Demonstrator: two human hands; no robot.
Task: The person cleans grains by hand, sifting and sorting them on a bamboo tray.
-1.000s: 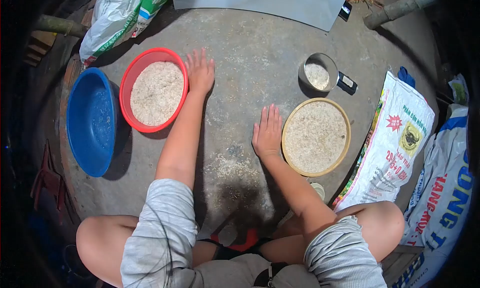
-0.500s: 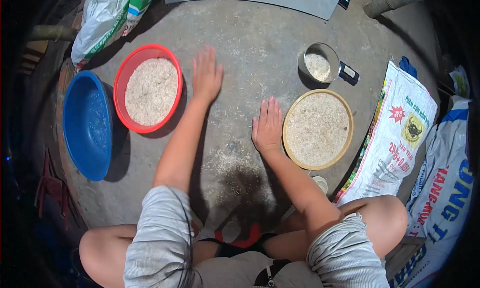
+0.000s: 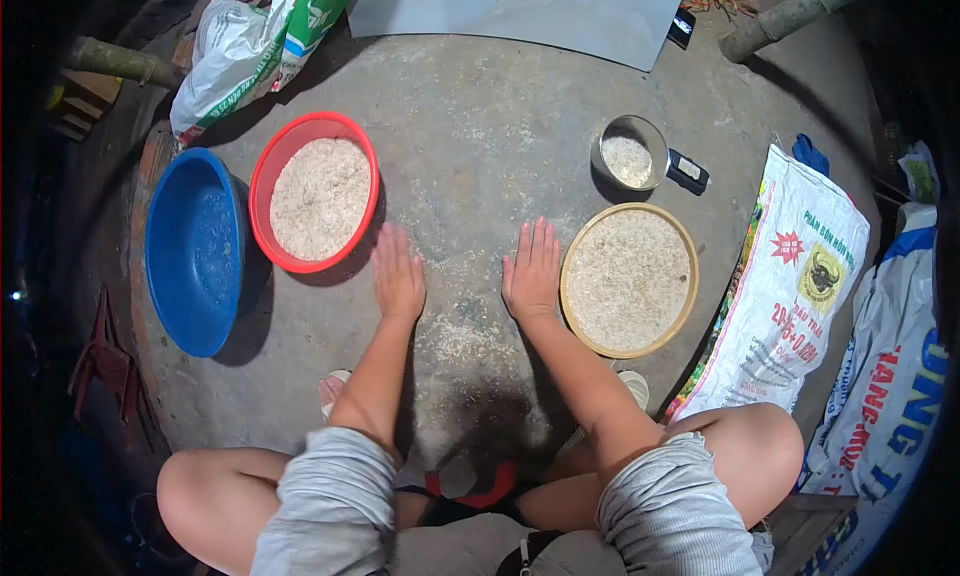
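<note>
My left hand (image 3: 398, 276) lies palm down on the concrete floor, just below and right of a red basin (image 3: 320, 194) of pale grain. My right hand (image 3: 531, 271) rests flat on the floor beside the left edge of a round yellow-rimmed tray (image 3: 630, 280) of grain. Neither hand holds anything. Between and in front of them, loose grains (image 3: 465, 338) are scattered over the floor, thickest near my body.
A blue basin (image 3: 195, 254) stands at the far left. Behind the tray is a metal pot (image 3: 628, 153) with grain and a dark handle. A white sack (image 3: 785, 286) lies right, another (image 3: 245, 56) upper left; a grey sheet (image 3: 520, 8) is at the back.
My left hand has drawn back toward my body from beyond the red basin's right side. My right hand stays near the tray. The whole view has shifted slightly.
</note>
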